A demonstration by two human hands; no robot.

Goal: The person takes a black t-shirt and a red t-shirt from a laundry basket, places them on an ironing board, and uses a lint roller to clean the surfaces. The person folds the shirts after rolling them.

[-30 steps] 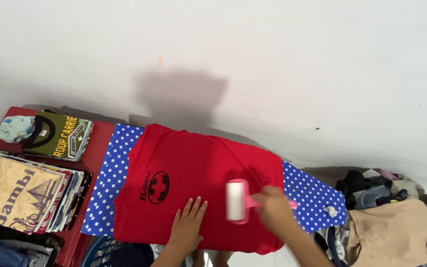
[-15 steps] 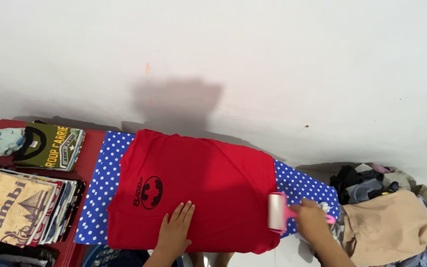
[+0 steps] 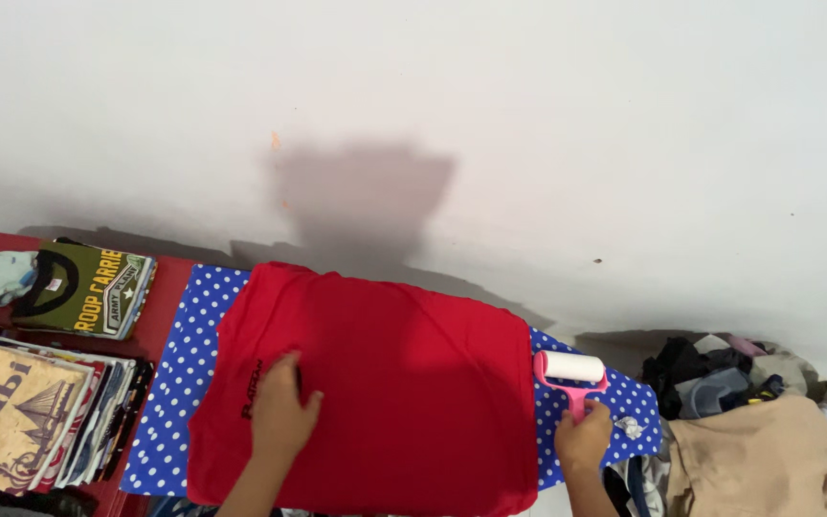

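Left hand [image 3: 282,414] flat, open on red shirt [image 3: 385,383]; right hand [image 3: 583,438] apparently gripping pink lint roller [image 3: 571,373] handle; press evenly, fabric taut

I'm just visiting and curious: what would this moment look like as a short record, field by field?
Surface: blue board with white dots, against a white wall
Garment: red T-shirt spread flat on the board, black print partly covered
Left hand: left hand flat on the shirt, over the print
Right hand: right hand at the pink handle of a lint roller lying on the board beside the shirt's edge
Left side: stacks of folded shirts on a red table
Right side: loose heap of clothes
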